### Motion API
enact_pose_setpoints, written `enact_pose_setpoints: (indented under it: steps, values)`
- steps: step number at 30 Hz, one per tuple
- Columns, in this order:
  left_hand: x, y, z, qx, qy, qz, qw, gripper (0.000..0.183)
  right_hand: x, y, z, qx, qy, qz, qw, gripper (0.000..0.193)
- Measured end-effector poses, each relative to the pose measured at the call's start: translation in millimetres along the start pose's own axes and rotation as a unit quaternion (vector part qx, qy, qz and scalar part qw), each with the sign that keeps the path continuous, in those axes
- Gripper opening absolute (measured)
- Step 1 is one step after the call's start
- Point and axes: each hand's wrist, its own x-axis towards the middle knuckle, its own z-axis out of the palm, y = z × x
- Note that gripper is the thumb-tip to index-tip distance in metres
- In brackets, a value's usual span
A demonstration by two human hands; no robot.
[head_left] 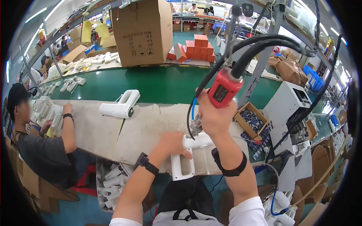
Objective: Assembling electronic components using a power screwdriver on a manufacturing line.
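My right hand (213,116) is wrapped round a red power screwdriver (225,88) that hangs by thick black cables. Its metal nose points down at a white plastic housing (203,140) with a loop handle. The tip's exact contact point cannot be made out. My left hand (171,145), slightly blurred, grips this housing on its left side, thumb over the handle. The housing lies near the front edge of the cardboard-covered bench (143,139). Farther left on the cardboard rests a second white housing (118,108) of like shape.
Right of my hands, an open cardboard box (252,120) holds small blue-and-silver parts, with more spilled beside it. A grey-white machine (284,109) stands beyond. Behind runs a green conveyor (158,81) with a large carton (141,34). A co-worker (41,139) handles white parts at left.
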Motion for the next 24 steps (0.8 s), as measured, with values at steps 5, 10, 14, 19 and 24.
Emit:
enact_pose_setpoints:
  steps: [5,10,14,19,24]
  values:
    - [3,4,1,-0.026,0.017,-0.012,0.999,0.093,1,23,6,0.003,0.003,0.044,0.999,0.016]
    - [6,2,3,-0.021,0.003,-0.029,0.999,0.098,0,43,15,0.027,-0.003,0.076,0.997,0.014]
    - [9,3,9,-0.052,0.002,-0.041,0.998,0.094,-10,60,22,0.018,-0.007,0.074,0.997,0.011]
    - [8,7,6,-0.037,0.009,-0.033,0.999,0.096,-10,57,10,-0.037,0.000,0.012,0.999,0.009]
    - [34,-10,27,-0.075,0.115,0.071,0.988,0.090,-3,-9,-10,0.018,0.002,0.036,0.999,0.012]
